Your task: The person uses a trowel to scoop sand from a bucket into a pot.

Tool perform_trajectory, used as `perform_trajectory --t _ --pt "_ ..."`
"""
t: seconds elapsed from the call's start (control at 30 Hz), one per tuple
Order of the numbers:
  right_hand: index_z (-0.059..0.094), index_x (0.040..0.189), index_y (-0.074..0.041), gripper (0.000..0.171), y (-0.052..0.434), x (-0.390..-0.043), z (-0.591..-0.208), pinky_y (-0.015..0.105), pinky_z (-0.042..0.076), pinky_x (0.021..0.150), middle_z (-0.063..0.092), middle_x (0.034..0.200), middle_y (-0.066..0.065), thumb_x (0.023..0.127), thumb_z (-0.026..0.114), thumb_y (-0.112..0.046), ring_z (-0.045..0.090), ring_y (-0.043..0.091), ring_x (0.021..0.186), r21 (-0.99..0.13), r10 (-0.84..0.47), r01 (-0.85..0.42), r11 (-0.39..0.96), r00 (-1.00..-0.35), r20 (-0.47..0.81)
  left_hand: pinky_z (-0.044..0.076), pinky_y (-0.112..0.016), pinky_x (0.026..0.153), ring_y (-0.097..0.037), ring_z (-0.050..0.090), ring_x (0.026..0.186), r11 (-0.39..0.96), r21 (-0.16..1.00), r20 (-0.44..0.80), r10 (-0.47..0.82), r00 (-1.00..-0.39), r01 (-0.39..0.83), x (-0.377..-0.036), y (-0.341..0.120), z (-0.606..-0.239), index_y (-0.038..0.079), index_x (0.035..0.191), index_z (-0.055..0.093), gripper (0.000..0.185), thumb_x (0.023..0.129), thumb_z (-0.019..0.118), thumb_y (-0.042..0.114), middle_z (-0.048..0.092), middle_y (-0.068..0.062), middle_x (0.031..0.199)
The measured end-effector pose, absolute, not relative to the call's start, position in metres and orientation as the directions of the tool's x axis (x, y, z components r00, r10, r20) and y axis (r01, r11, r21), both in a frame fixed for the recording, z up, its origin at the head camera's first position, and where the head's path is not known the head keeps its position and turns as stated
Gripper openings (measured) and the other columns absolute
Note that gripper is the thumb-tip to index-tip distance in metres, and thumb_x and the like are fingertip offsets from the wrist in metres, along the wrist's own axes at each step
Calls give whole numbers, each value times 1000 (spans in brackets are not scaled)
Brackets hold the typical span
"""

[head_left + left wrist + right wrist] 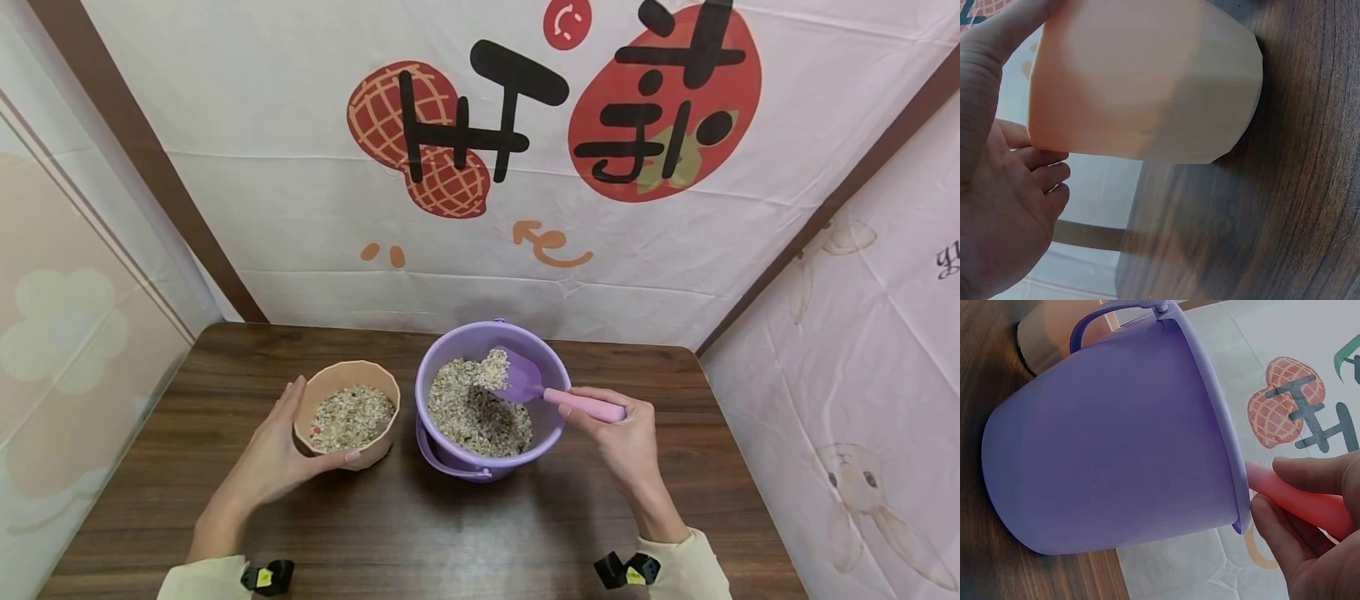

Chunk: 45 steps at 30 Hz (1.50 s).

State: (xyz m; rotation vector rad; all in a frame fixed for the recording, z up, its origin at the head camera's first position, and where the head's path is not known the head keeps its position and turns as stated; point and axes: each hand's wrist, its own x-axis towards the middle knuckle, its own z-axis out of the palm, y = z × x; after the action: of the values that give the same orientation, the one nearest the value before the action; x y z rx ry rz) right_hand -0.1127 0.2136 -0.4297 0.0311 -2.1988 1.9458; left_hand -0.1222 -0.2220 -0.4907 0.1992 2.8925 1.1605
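My left hand (281, 454) holds a peach-coloured pot (380, 446) with faceted sides, thumb at its near side and fingers at its left. Pale, speckled flaky grains (352, 417) fill part of the pot, with a small red bit among them. To its right stands a purple bucket (429, 354) containing the same kind of grains (480, 417). The pink handle of a small shovel (581, 404) is gripped in my right hand (626, 437) at the bucket's right rim. Inside the bucket, the shovel's purple blade (522, 379) carries a clump of grains at its tip.
Both containers stand on a dark wood-grain table (480, 542). The bucket's handle (450, 471) hangs down on the near left side. Behind the table is a printed white cloth (300, 208), with more cloth at both sides.
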Motion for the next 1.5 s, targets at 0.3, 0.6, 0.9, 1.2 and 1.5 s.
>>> perform_trajectory --t 0.3,0.6,0.9,1.2,1.5 --pt "76 109 7 37 214 -112 -428 29 59 81 76 95 17 79 89 -8 72 25 104 -987 127 -122 101 -983 134 27 -75 106 -58 19 144 718 691 5 111 -994 83 -122 -220 -490 4 163 0 138 71 88 56 9 -33 163" --pt "74 112 7 35 205 -108 -421 29 58 85 76 97 16 82 85 -6 70 27 109 -987 43 -144 73 -988 147 27 -75 107 -58 19 144 712 699 -7 106 -994 71 -122 -220 -490 4 163 -1 138 71 89 56 8 -33 163" --pt "76 107 4 32 188 -106 -411 25 59 75 76 95 15 79 87 -6 75 21 94 -988 31 -135 79 -990 137 27 -75 106 -59 20 143 702 709 0 95 -995 67 -121 -221 -492 5 163 -1 139 71 88 57 9 -33 163" --pt "79 104 0 27 168 -109 -404 29 61 71 77 91 12 79 88 -7 75 21 86 -980 -46 -167 105 -986 163 27 -75 106 -59 20 143 704 709 -19 85 -996 47 -122 -221 -492 6 163 -3 141 70 88 60 8 -33 163" --pt "80 101 -1 26 148 -118 -395 29 60 71 78 88 9 78 89 -8 74 20 80 -974 -125 -165 152 -981 147 26 -76 106 -59 18 144 700 713 -36 89 -995 37 -121 -221 -494 7 163 -6 140 71 87 60 5 -32 164"
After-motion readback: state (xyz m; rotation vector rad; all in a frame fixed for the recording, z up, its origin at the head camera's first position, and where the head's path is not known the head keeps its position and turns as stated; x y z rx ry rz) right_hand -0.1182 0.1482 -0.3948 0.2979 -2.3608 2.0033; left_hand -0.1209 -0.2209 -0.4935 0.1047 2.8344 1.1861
